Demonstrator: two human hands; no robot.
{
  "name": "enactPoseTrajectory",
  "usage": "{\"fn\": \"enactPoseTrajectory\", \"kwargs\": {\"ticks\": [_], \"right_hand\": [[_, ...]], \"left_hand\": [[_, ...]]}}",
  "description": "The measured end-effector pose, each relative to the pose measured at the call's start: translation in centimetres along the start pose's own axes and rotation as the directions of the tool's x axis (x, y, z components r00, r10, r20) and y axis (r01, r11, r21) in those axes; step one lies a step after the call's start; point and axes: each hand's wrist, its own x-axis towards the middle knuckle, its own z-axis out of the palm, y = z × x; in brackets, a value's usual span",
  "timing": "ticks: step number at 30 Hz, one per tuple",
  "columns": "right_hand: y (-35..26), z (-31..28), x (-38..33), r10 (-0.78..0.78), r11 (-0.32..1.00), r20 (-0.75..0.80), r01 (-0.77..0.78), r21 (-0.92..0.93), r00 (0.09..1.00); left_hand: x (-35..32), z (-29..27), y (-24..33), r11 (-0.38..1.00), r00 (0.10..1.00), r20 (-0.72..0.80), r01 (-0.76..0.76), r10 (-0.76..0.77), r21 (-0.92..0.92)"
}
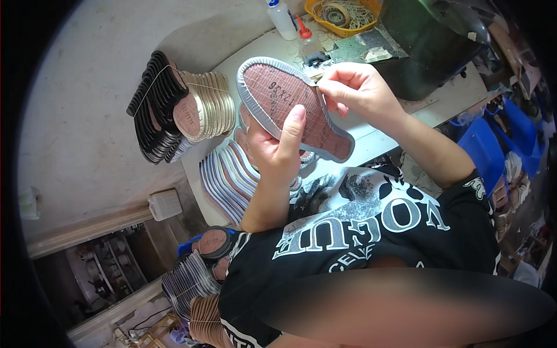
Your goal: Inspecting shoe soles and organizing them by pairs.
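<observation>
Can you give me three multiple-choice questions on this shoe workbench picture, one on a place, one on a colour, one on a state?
1. Where is the bundled stack of black and gold insoles?
A. to the left of the held sole
B. in the yellow basket
C. on the person's lap

2. What colour is the rim of the reddish-brown flat shoe sole?
A. green
B. grey
C. orange

3. How is the sole held?
A. lying flat on the white tabletop
B. gripped by the left hand, right hand pinching its edge
C. hanging from a hook

Answers: 1 A, the stack lies left of it; 2 B, a grey band edges it; 3 B, both hands are on it.
</observation>
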Motion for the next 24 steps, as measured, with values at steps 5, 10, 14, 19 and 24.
{"fn": "enactPoseTrajectory", "kwargs": {"ticks": [5,10,14,19,24], "right_hand": [[0.0,0.5,0.0,-0.095,0.992,-0.044,0.091,-0.088,0.994],[0.1,-0.1,0.2,-0.158,0.97,-0.013,0.153,-0.191,0.987],[-0.8,-0.7,0.3,0.039,0.981,0.023,-0.034,-0.192,0.999],[-0.5,0.4,0.6,0.155,0.954,-0.052,-0.163,-0.253,0.987],[-0.3,1.6,0.8,-0.003,0.854,-0.2,-0.102,-0.511,0.98]], "left_hand": [[-0.1,0.2,0.0,0.994,0.997,0.039,-0.07,0.067,0.085],[-0.2,0.3,-0.9,0.985,0.993,0.035,-0.117,0.113,0.127],[-0.3,-0.1,-0.9,0.971,0.993,0.062,-0.116,0.105,0.208],[-0.3,-1.1,-1.6,0.749,0.959,0.191,-0.285,0.212,0.598],[0.1,-0.8,-2.1,0.712,0.925,0.175,-0.373,0.338,0.595]]}}
